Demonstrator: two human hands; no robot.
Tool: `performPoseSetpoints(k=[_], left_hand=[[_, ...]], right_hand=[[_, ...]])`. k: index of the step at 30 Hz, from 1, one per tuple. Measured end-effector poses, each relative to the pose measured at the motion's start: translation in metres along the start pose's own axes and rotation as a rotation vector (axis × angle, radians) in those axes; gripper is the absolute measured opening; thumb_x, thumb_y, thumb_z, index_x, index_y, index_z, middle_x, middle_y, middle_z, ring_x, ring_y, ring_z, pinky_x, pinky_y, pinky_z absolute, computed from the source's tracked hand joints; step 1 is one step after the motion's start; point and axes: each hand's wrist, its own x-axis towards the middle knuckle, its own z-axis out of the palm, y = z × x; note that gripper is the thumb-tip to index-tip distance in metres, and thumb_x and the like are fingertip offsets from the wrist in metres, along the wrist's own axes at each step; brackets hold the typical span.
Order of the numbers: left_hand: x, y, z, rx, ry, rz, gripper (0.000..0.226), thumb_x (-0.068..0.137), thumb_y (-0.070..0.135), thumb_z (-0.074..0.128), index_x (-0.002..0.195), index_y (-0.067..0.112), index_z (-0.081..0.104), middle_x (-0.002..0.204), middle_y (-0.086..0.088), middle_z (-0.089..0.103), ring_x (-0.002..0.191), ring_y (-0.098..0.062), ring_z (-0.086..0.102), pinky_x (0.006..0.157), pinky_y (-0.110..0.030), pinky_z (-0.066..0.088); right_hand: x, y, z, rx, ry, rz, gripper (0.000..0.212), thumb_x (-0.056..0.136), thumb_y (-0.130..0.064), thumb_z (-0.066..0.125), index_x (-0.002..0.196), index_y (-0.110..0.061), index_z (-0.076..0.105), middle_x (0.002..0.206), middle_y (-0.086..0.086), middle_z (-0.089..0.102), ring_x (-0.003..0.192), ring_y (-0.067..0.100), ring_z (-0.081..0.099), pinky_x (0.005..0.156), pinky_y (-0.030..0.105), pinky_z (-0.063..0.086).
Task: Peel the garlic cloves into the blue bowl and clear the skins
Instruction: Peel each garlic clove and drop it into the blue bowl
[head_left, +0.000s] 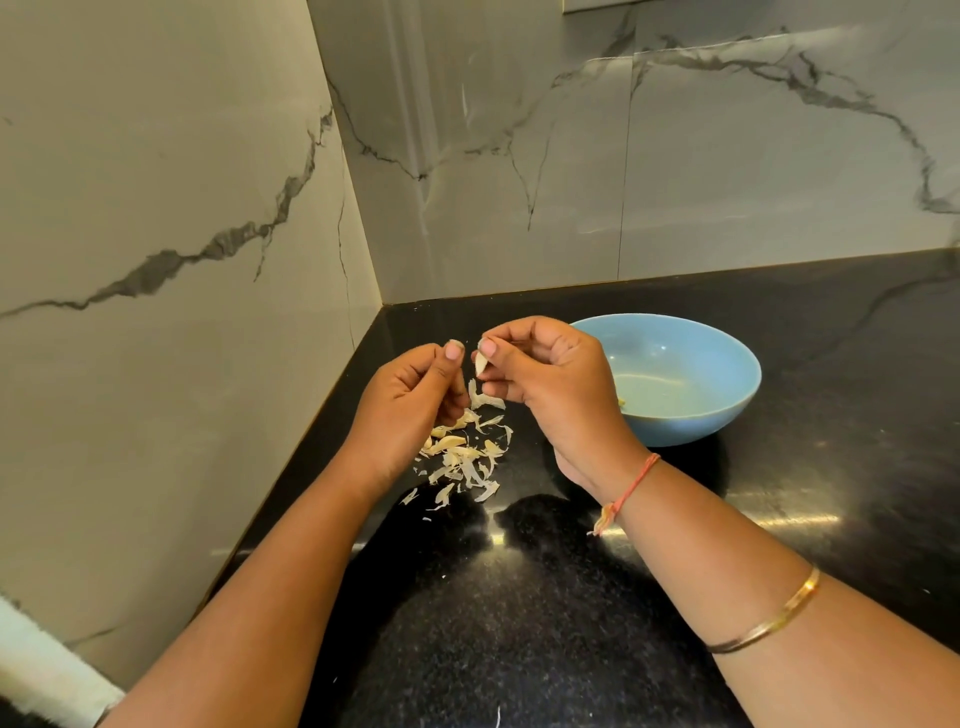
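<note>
Peeling under way: above loose skins (462, 457) by the counter (519, 623)'s left edge, the right hand (545, 384) pinches a garlic clove (481, 364), the left hand (410, 410) curled alongside, its grasp unclear; next, probably, drop the clove into the blue bowl (727, 410) just behind.

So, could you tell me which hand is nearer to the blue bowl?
Right. The right hand, pinching a garlic clove, is beside the blue bowl; the left hand is farther left, over the skins.
</note>
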Motion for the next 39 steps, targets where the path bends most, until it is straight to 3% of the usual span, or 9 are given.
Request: performPoseSetpoints(k=[4,7,11,19,24,30,32,34,39], left_hand=[[-0.0004,0.0005,0.0009,-0.113,-0.003,-0.038,0.015,0.094,0.015,0.052,0.089,0.016,0.065,0.078,-0.001,0.067,0.072,-0.011,0.065,0.063,-0.020,0.053],[-0.0008,0.0015,0.0000,-0.112,0.029,-0.025,0.014,0.091,0.010,0.056,0.087,0.016,0.068,0.078,-0.004,0.069,0.071,-0.012,0.066,0.064,-0.021,0.054],[-0.0016,0.0017,-0.0003,-0.031,0.025,0.017,0.012,0.088,0.010,0.061,0.083,0.017,0.069,0.079,-0.010,0.071,0.073,-0.018,0.068,0.069,-0.024,0.056],[-0.0013,0.0006,0.0009,0.013,0.082,0.010,0.011,0.085,0.011,0.064,0.077,0.017,0.069,0.073,-0.005,0.072,0.069,-0.016,0.069,0.068,-0.024,0.057],[-0.0010,0.0002,0.0013,0.026,0.106,0.010,0.014,0.087,0.009,0.062,0.077,0.018,0.068,0.069,-0.002,0.070,0.065,-0.013,0.067,0.065,-0.022,0.056],[0.0003,0.0049,0.0005,-0.150,0.133,-0.078,0.016,0.091,0.011,0.056,0.080,0.015,0.066,0.071,0.000,0.068,0.065,-0.011,0.065,0.064,-0.022,0.055],[-0.0005,0.0070,-0.0009,-0.247,0.075,-0.088,0.008,0.087,0.018,0.060,0.082,0.014,0.066,0.071,0.001,0.068,0.066,-0.011,0.064,0.064,-0.022,0.055],[-0.0011,0.0067,-0.0017,-0.263,0.026,-0.070,0.017,0.075,0.026,0.066,0.086,0.014,0.066,0.074,0.001,0.069,0.070,-0.013,0.065,0.067,-0.024,0.056],[0.0005,0.0049,-0.0003,-0.259,0.065,-0.047,0.023,0.065,0.020,0.071,0.087,0.015,0.065,0.081,-0.002,0.070,0.075,-0.014,0.066,0.068,-0.022,0.055]], right_hand=[[-0.0002,0.0009,0.0005,-0.067,-0.005,-0.033,0.006,0.085,-0.011,0.066,0.084,-0.016,0.070,0.079,0.004,0.069,0.073,0.014,0.066,0.068,0.031,0.058],[0.0003,0.0022,0.0009,-0.116,-0.001,-0.056,0.008,0.084,-0.011,0.067,0.083,-0.018,0.070,0.075,-0.001,0.068,0.067,0.009,0.063,0.066,0.029,0.057],[0.0009,0.0045,0.0010,-0.184,0.012,-0.083,0.004,0.082,-0.012,0.069,0.085,-0.015,0.071,0.076,0.003,0.070,0.068,0.014,0.067,0.070,0.035,0.059],[0.0010,0.0074,0.0011,-0.262,0.000,-0.117,0.011,0.082,-0.012,0.070,0.091,-0.009,0.073,0.082,0.006,0.072,0.074,0.017,0.070,0.073,0.042,0.059],[0.0005,0.0061,0.0027,-0.259,-0.004,-0.118,0.009,0.082,-0.012,0.070,0.090,-0.011,0.073,0.079,0.005,0.072,0.071,0.016,0.069,0.072,0.039,0.059],[0.0005,0.0009,0.0013,-0.080,-0.002,-0.026,0.008,0.086,-0.011,0.065,0.085,-0.017,0.069,0.076,0.007,0.069,0.068,0.014,0.066,0.069,0.035,0.059],[0.0005,-0.0004,0.0007,-0.051,0.007,-0.019,0.009,0.086,-0.009,0.064,0.086,-0.016,0.069,0.077,0.007,0.069,0.070,0.014,0.067,0.068,0.031,0.058],[0.0010,-0.0009,-0.0001,-0.044,0.013,-0.012,0.010,0.086,-0.007,0.063,0.089,-0.013,0.070,0.081,0.008,0.070,0.073,0.015,0.070,0.069,0.029,0.058],[0.0008,-0.0014,0.0004,-0.060,-0.017,-0.005,0.018,0.089,-0.001,0.057,0.101,-0.008,0.068,0.094,0.010,0.070,0.082,0.016,0.070,0.073,0.028,0.058]])
